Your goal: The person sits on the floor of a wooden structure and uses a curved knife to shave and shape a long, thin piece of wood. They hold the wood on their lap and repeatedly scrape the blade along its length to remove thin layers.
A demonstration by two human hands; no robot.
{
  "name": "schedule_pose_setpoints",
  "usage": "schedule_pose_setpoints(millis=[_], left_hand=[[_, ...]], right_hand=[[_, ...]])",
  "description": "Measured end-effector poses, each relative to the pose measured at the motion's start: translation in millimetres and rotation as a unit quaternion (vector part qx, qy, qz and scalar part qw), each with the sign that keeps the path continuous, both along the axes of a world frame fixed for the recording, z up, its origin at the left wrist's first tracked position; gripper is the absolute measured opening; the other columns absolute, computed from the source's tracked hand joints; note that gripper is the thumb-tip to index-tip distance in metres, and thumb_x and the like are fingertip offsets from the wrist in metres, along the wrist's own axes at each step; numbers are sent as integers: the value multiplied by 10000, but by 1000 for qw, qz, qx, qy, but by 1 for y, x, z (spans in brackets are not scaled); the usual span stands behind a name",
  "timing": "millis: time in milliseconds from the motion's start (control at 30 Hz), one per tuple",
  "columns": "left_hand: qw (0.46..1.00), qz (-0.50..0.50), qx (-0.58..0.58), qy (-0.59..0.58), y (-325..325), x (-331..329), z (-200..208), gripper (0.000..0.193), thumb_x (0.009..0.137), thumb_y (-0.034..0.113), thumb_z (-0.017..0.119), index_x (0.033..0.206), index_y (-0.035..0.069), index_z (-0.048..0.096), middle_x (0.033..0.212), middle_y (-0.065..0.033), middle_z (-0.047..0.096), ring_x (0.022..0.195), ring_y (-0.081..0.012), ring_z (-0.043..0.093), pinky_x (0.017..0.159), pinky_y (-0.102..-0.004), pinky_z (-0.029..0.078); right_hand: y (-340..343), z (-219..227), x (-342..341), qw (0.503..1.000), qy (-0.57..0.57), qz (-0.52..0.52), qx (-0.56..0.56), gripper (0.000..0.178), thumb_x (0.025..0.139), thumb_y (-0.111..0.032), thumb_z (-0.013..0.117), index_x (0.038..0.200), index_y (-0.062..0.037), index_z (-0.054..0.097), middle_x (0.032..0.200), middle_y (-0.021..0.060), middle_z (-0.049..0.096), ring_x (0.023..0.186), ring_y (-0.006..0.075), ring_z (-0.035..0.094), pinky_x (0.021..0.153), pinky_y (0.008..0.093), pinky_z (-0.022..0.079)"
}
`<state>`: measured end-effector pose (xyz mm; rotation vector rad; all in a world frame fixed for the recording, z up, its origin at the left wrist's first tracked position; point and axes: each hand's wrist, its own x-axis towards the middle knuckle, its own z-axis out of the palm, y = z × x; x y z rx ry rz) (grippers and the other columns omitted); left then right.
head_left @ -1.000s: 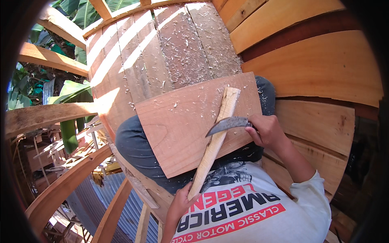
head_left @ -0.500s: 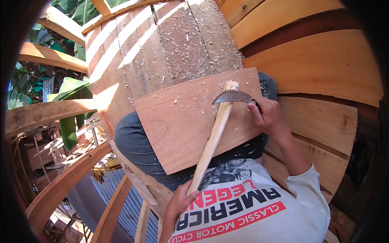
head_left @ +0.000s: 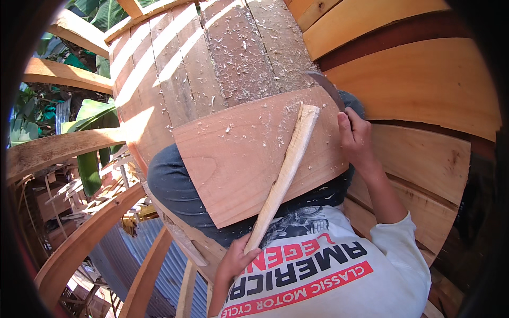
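My left hand [head_left: 238, 261] is closed round the near end of a pale wooden stick [head_left: 286, 170]. The stick slants away to the right over a reddish-brown board [head_left: 228, 164] that lies across my lap. Its far end is broader and roughly cut, and rests near the board's far edge. To the right of that end, my right hand [head_left: 356, 135] grips a sickle [head_left: 330, 90] with a dark curved blade. The blade points up and to the left, apart from the stick. My fingers hide the sickle's handle.
Wood shavings [head_left: 249, 63] cover the plank floor [head_left: 175, 79] ahead of me. Curved timber planks [head_left: 408, 79] form a wall on the right. On the left, wooden ribs [head_left: 74, 148] stand with gaps between them, and banana leaves [head_left: 95, 116] and corrugated metal sheets [head_left: 127, 259] show beyond.
The sickle has come off the stick's far end, and its blade has swung up and to the right. The stick's far end has turned slightly to the right; my left hand keeps its hold.
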<state>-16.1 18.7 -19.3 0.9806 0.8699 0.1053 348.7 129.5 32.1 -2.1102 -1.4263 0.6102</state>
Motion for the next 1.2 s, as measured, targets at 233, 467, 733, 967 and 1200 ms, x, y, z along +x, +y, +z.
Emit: schedule_pose_setpoints(millis=[233,467,733,967,1200], left_hand=[[1000,-3,-3,5,3,3,1,539,860,280,621,1244,-81,504,961,-210,656,865,-215,630,806,-340,480],[1000,-3,-14,2,3,4,2,530,873,282,601,1244,-82,498,958,-205,658,873,-215,632,809,-335,479],[1000,2,-10,-12,1,2,1,570,879,334,591,1254,-84,494,984,-196,656,902,-200,616,827,-334,473],[998,-4,-55,-2,5,6,6,622,875,408,589,1244,-86,499,999,-197,654,931,-206,608,840,-332,464],[999,2,-46,-9,-1,1,1,615,884,428,577,1214,-86,517,977,-180,657,903,-193,601,822,-339,468]], right_hand=[[-21,2,-7,985,-32,168,23,215,902,-187,592,787,-10,547,650,193,547,601,382,581,522,418,442],[-24,-7,2,984,-79,156,25,247,892,-223,613,780,-11,552,654,187,548,592,369,589,509,402,444],[-19,-12,6,975,-101,195,46,293,872,-297,639,759,-38,564,601,145,553,546,330,592,489,386,453],[-20,-20,6,987,-89,120,56,307,866,-312,643,725,-54,556,587,142,537,542,314,601,487,382,456],[-8,-15,33,997,-78,-8,5,242,892,-244,625,766,-49,557,590,158,532,527,335,591,477,385,442]])
